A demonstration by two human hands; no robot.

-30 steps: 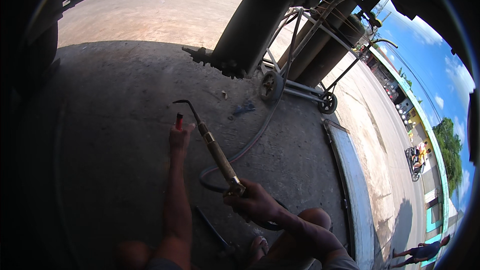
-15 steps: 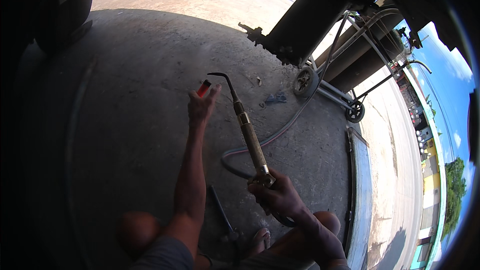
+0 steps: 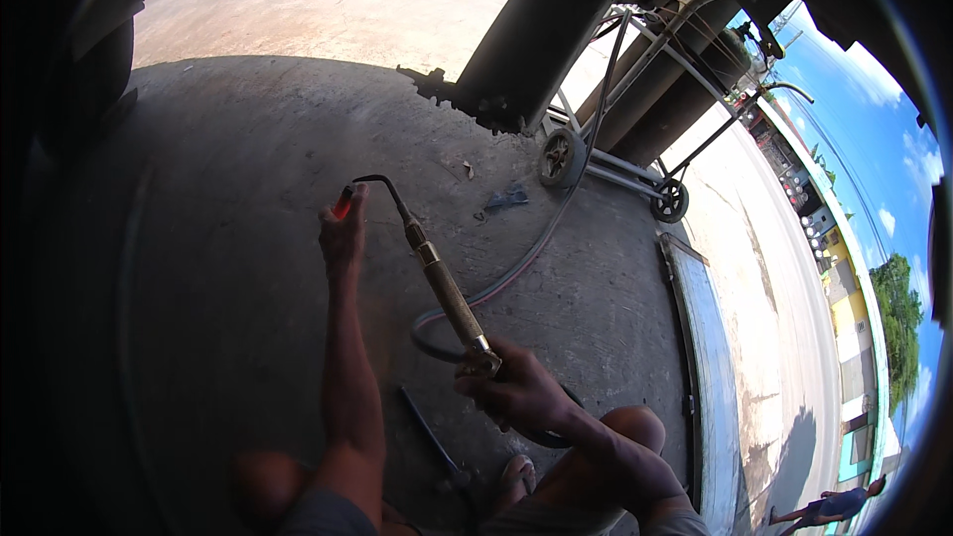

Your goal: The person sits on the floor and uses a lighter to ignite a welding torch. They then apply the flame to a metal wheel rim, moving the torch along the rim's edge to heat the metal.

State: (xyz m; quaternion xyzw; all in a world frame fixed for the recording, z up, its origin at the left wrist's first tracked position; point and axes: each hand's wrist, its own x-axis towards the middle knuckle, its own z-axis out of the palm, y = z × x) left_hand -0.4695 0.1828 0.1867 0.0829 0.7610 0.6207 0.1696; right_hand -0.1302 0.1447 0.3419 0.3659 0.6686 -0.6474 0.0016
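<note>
My left hand (image 3: 342, 236), arm stretched forward, is closed round a red lighter (image 3: 342, 204) with a dark top, its thumb up by that top. My right hand (image 3: 524, 389) grips the lower end of a brass gas torch (image 3: 452, 300), slanting up and to the left. The torch's thin, dark bent tip (image 3: 387, 187) lies beside the lighter's top in the picture; whether they touch I cannot tell. No flame can be made out at the tip. A hose (image 3: 526, 263) curves over the floor close to the torch handle.
Dark gas cylinders (image 3: 685, 104) stand on a wheeled cart (image 3: 620, 171) at the far right. A long metal panel (image 3: 705, 362) lies on the right. Near my foot is a dark rod (image 3: 427, 425). Dark vehicle parts hang overhead. A person (image 3: 839, 506) is at the lower right edge.
The torch tip and the lighter have come closer together. The view has shifted, so both hands appear further left. A person has come into view at the lower right.
</note>
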